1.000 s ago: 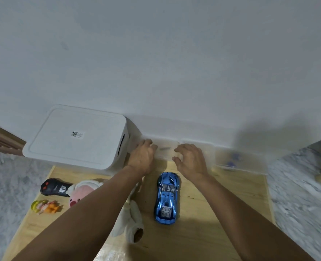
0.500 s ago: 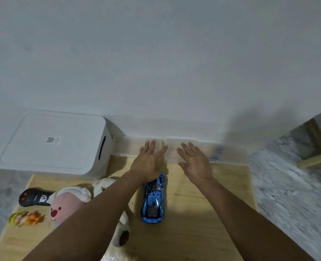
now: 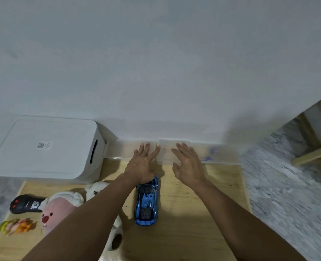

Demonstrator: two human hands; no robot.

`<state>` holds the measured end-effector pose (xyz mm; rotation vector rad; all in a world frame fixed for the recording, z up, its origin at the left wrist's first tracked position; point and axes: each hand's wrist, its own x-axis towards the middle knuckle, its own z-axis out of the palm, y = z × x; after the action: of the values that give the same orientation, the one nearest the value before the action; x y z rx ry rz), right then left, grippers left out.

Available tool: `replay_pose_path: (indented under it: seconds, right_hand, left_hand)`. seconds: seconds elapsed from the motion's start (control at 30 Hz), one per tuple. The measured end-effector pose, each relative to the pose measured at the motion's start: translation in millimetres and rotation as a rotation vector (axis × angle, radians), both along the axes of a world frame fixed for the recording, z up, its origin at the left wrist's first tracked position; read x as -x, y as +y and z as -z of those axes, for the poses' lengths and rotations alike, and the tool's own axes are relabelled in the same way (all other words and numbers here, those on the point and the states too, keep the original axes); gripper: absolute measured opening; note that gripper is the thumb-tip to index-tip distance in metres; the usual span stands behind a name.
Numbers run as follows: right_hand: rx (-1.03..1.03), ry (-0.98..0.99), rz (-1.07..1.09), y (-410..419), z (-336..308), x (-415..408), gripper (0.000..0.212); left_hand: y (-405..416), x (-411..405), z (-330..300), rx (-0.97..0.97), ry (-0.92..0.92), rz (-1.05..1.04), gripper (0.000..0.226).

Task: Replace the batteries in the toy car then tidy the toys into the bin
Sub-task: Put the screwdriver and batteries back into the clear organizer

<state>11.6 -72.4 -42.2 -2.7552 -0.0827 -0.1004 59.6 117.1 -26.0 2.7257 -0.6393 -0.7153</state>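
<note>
At the far left we see the white bin (image 3: 42, 147), lid on, standing against the wall and well apart from either hand. In front of it on the counter (image 3: 203, 223) lie a black remote (image 3: 26, 205), a small figure (image 3: 16, 226), a pink plush (image 3: 59, 210) and a white plush (image 3: 97, 189).

Our left hand (image 3: 143, 162) comes next, fingers straight and spread, holding nothing, its fingertips over the left clear box (image 3: 118, 150) by the wall. Whether it presses on the box or hovers, we cannot tell.

The car (image 3: 146, 204) lies directly behind that hand, toward us, its far end tucked under the heel of the palm. Its long axis runs away from us toward the wall, almost in line with the left forearm. So we judge the left hand the nearer one: it need only draw back and close on the car's sides.

Our right hand (image 3: 187, 162) is likewise flat and empty, over the middle clear box (image 3: 165, 147); the car sits just left of and behind it. A third box (image 3: 220, 152) further right shows something blue inside, too blurred to name.
</note>
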Motion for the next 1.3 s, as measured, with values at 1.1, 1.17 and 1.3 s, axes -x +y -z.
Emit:
replay_pose_path:
  seconds: [1.1,1.17,1.3]
  right_hand:
    - [0.053,0.329,0.460,-29,-31,20,0.066]
    - [-0.010,0.265,0.416,-18,-41,18,0.062]
    - [-0.175,0.177,0.276,13,-63,9,0.055]
  left_hand:
    - [2,14,-38,0.078,-0.026,-0.169,0.088]
    - [10,21,-47,0.108,-0.018,-0.232,0.078]
    - [35,34,-69,0.127,-0.046,-0.356,0.057]
